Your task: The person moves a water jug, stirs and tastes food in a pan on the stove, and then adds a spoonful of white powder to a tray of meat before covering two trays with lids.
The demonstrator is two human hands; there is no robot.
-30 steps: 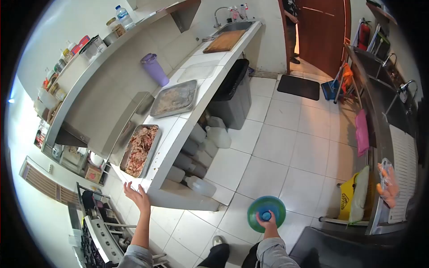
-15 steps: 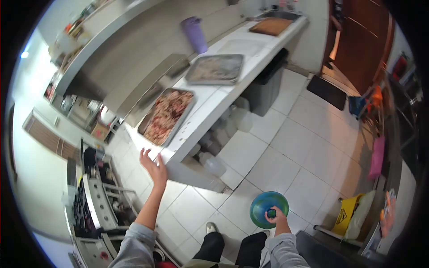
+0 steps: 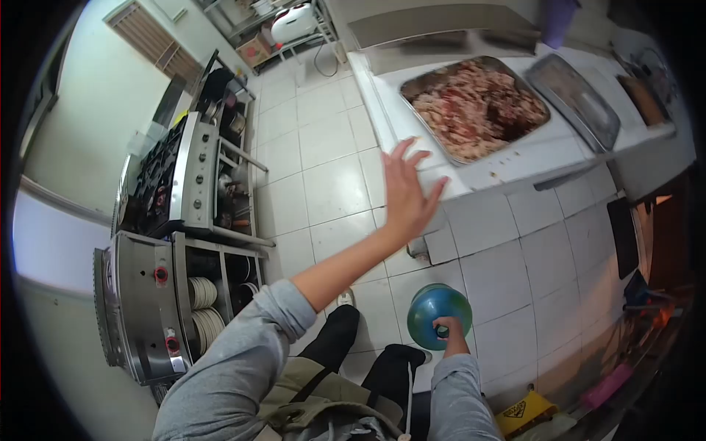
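Note:
My left hand (image 3: 407,192) reaches out with fingers spread and holds nothing; in this view its fingertips overlap the counter corner, close to a metal tray (image 3: 471,157). Chopped raw meat (image 3: 478,106), pale with red patches, fills that tray. Low by my legs, my right hand (image 3: 450,332) grips the neck of a large round blue-green jug (image 3: 430,307), with the dark ring of its mouth showing at my fingers.
A second metal tray (image 3: 577,103) stands farther along the white counter (image 3: 529,165). To the left are a gas stove (image 3: 193,176) and a steel unit (image 3: 140,309) beside stacked plates (image 3: 208,327). A yellow sign (image 3: 526,413) lies low at the right.
My view has swung left, bringing the stove and plates more into sight. My left arm now stretches farther forward across the view, while my right hand keeps hold of the jug.

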